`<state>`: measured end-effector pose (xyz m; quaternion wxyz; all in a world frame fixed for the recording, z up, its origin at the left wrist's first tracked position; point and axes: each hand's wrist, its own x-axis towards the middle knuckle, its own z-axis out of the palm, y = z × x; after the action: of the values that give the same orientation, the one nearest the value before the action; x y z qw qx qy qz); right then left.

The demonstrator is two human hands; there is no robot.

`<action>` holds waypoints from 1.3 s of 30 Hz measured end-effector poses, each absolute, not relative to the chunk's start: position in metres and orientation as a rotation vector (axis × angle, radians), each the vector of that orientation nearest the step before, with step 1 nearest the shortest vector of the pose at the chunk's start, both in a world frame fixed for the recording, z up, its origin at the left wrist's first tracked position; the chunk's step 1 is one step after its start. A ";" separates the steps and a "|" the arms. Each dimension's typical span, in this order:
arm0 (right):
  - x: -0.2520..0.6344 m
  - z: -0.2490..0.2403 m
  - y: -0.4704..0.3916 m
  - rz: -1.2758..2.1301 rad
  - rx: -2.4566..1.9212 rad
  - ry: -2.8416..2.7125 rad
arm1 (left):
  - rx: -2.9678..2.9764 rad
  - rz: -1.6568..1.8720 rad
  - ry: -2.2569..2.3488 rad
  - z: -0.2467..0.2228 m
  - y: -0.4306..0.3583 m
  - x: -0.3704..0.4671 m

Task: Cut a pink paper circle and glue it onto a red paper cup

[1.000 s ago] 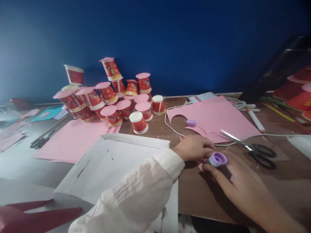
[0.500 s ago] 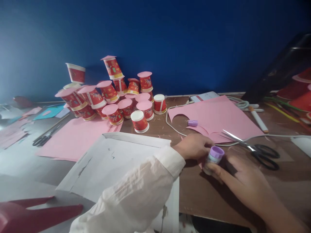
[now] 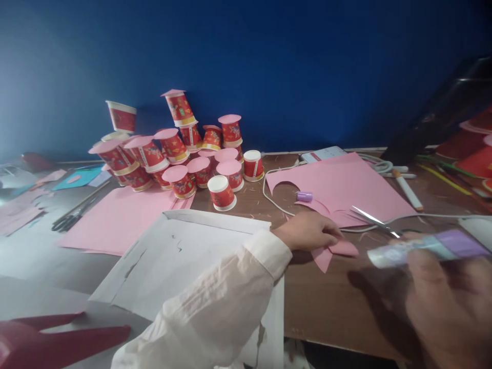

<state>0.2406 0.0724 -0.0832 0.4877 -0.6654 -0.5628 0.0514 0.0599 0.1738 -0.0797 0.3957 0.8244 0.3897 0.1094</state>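
My left hand (image 3: 311, 231), in a white sleeve, pinches a small pink paper piece (image 3: 344, 248) just above the brown table. Pointed pink scraps show below its fingers. At the right, my right hand (image 3: 448, 294) is wrapped round a glue stick (image 3: 426, 248) with a purple end, held sideways and blurred by motion. The purple cap (image 3: 304, 196) lies on a large pink sheet (image 3: 346, 184) with a round cut-out in its left edge. Scissors (image 3: 374, 221) lie by the sheet's front edge, their handles mostly hidden behind the glue stick.
Red paper cups (image 3: 177, 180), many topped with pink discs, are stacked at the left back. More pink sheets (image 3: 123, 218) and a white board (image 3: 192, 251) lie left. A cable (image 3: 442, 216), a phone (image 3: 323, 153) and a white-and-orange marker (image 3: 408, 190) are behind and right.
My right hand has swung right and toward me with the glue stick, which tipped from upright to sideways. The pink piece at my left fingers is now uncovered.
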 end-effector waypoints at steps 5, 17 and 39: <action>0.237 -0.083 0.074 0.264 -1.695 -1.587 | 2.121 0.270 0.949 -0.081 0.175 0.059; 0.233 -0.095 0.092 0.204 -1.444 -2.024 | 2.163 0.256 0.871 -0.082 0.180 0.057; 0.239 -0.087 0.087 0.231 -1.555 -1.865 | 2.217 0.247 0.893 -0.080 0.179 0.056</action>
<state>0.2389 0.0871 -0.0870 0.3442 -0.5985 -0.7179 0.0889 0.0561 0.1794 -0.0803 0.3609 0.8605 0.3465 0.0958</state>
